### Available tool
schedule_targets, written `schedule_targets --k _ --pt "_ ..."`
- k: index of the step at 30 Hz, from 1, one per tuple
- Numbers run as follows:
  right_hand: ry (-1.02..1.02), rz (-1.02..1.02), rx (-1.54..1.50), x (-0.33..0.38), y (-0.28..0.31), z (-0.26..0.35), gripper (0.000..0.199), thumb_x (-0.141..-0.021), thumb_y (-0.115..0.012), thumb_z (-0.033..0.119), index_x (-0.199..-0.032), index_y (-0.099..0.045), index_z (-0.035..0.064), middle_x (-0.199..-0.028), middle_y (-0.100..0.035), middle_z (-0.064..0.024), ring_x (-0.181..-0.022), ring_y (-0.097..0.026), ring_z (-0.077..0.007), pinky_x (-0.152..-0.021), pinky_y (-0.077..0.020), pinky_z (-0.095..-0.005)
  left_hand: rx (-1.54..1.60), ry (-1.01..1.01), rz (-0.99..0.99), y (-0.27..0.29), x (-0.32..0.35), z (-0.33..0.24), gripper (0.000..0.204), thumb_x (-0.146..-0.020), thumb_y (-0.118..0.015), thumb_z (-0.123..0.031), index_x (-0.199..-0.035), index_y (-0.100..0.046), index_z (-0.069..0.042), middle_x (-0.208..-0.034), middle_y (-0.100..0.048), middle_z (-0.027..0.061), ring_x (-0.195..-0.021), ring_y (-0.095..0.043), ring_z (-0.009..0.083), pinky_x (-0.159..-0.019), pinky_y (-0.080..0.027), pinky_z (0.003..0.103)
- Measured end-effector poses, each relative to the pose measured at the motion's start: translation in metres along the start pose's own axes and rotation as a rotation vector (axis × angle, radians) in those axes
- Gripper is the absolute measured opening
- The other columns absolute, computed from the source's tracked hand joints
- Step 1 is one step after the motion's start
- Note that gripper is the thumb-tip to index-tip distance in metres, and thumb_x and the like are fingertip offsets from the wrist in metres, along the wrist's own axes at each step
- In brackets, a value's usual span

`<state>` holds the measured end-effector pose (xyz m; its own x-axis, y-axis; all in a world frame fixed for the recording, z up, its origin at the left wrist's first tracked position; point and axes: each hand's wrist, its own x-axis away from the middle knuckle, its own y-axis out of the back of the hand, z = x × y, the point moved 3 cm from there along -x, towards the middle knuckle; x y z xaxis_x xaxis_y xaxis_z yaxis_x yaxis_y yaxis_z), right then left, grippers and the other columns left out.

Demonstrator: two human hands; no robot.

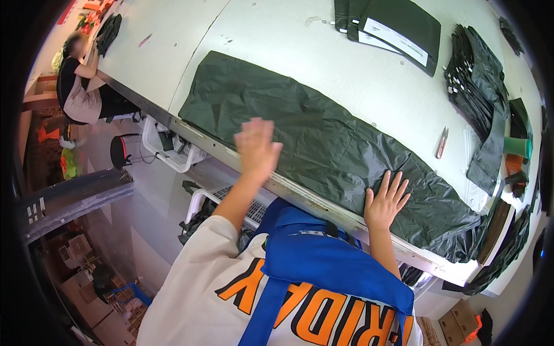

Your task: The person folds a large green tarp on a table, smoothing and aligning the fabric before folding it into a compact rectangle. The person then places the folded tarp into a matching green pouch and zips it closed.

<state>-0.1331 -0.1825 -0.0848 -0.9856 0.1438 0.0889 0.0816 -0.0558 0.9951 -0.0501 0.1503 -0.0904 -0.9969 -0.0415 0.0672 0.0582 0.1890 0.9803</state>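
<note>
Dark green cloth (pixel 277 109), shiny and creased, lies lengthwise along the near edge of the white table (pixel 277 29). Right hand (pixel 387 202) palm down on it toward its right part, fingers spread, not gripping. Left hand (pixel 258 151) over its near edge, motion-blurred, fingers extended, grasping nothing; cannot tell if it touches the cloth.

Beyond the cloth: small snips (pixel 442 143) on the table, bare. Right of them, a bundle of black strips (pixel 461 81) with small white tags, print too small to read. Green cup-like item (pixel 517 147) at far right. At the far edge, overlapping black pouches (pixel 424 26) with white labels (pixel 398 43); small dark print, a bit of green on the top one.

Near side: wearer's white shirt (pixel 199 277) has big orange capitals edged in black, upside down in view, partly covered by the blue apron (pixel 329 259). Small white print near the apron's top edge, unreadable.

White basket (pixel 183 162) under the table, left. Another person (pixel 78 86) sits at the table's left side.
</note>
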Motion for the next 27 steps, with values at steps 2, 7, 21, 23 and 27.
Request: schedule_targets --k 2,7,21,23,27 --pt "-0.017 0.012 -0.011 -0.001 0.002 0.000 0.071 -0.087 -0.059 0.043 -0.146 -0.035 0.0114 -0.155 -0.020 -0.0168 -0.143 -0.014 -0.0410 -0.112 -0.0088 -0.0587 0.008 0.289 -0.199 -0.009 0.009 0.079 0.069 -0.087 -0.063 -0.028 -0.146 -0.031 -0.011 -0.151 -0.024 0.0235 -0.140 -0.022 0.0403 -0.112 -0.016 0.055" --pt "-0.015 -0.016 -0.060 -0.004 0.000 -0.002 0.070 -0.086 -0.059 0.045 -0.145 -0.037 0.0144 -0.155 -0.021 -0.0144 -0.143 -0.013 -0.0400 -0.113 -0.0085 -0.0579 1.625 1.001 -0.408 0.014 -0.018 0.093 0.067 -0.082 -0.072 -0.014 -0.137 -0.037 0.002 -0.135 -0.044 0.0177 -0.121 -0.046 0.0309 -0.104 -0.037 0.048" --pt "0.031 -0.004 -0.434 0.054 0.008 -0.026 0.102 -0.063 -0.080 0.034 -0.144 -0.029 -0.0010 -0.150 -0.029 -0.0215 -0.141 -0.026 -0.0344 -0.114 -0.0218 -0.0438 1.840 0.258 -0.505 0.215 -0.039 -0.033 0.039 -0.082 -0.060 -0.019 -0.116 -0.060 0.000 -0.114 -0.063 0.0109 -0.104 -0.059 0.0278 -0.093 -0.047 0.043" --pt "0.056 -0.042 -0.475 0.052 -0.001 -0.026 0.090 -0.063 -0.074 0.018 -0.143 -0.035 0.0029 -0.148 -0.034 -0.0182 -0.140 -0.029 -0.0328 -0.114 -0.0236 -0.0427 1.879 0.125 -0.468 0.265 -0.037 -0.140 0.043 -0.078 -0.061 -0.021 -0.114 -0.061 0.003 -0.112 -0.063 0.0136 -0.103 -0.060 0.0295 -0.095 -0.046 0.043" --pt "0.111 -0.258 -0.755 0.063 -0.006 -0.027 0.066 -0.069 -0.059 0.010 -0.133 -0.049 0.0002 -0.143 -0.043 -0.0171 -0.136 -0.036 -0.0301 -0.112 -0.0270 -0.0414 1.872 -0.625 0.200 0.297 -0.022 -0.332 0.028 -0.075 -0.067 -0.004 -0.099 -0.066 0.010 -0.095 -0.068 0.0160 -0.080 -0.067 0.0240 -0.078 -0.054 0.033"
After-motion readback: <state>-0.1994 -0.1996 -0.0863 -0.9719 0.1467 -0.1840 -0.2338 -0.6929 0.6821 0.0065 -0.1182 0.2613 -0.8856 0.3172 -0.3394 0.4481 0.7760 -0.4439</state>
